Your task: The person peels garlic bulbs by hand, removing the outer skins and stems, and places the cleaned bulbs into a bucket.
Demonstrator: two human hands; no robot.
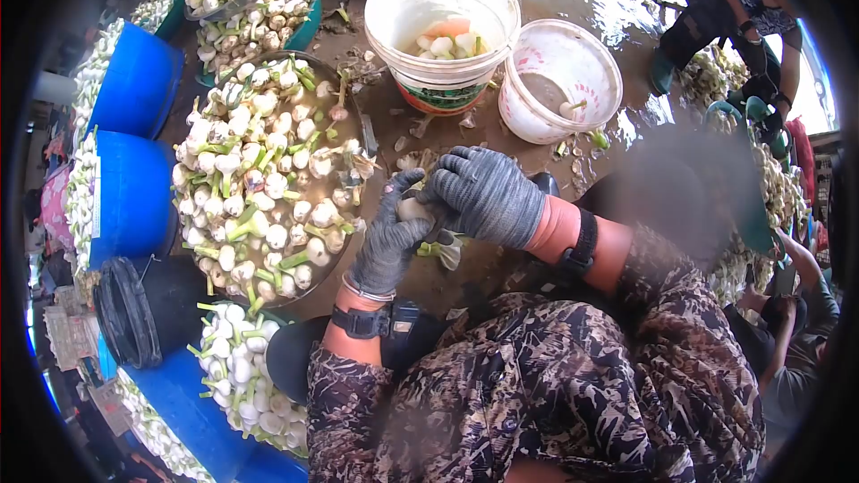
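Two hands (pixel 388 246) (pixel 492 197) grip one bulb (pixel 412 209) near a basin (pixel 354 121) and bucket (pixel 443 72) of garlic (pixel 228 165).

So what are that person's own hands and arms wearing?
The left hand and right hand both wear grey, streaky gloves that look knitted. There's a black strap on each wrist: a left strap and a right strap. A thin, pale bangle circles the left wrist. The sleeves have a dark, leafy pattern with brown and cream.
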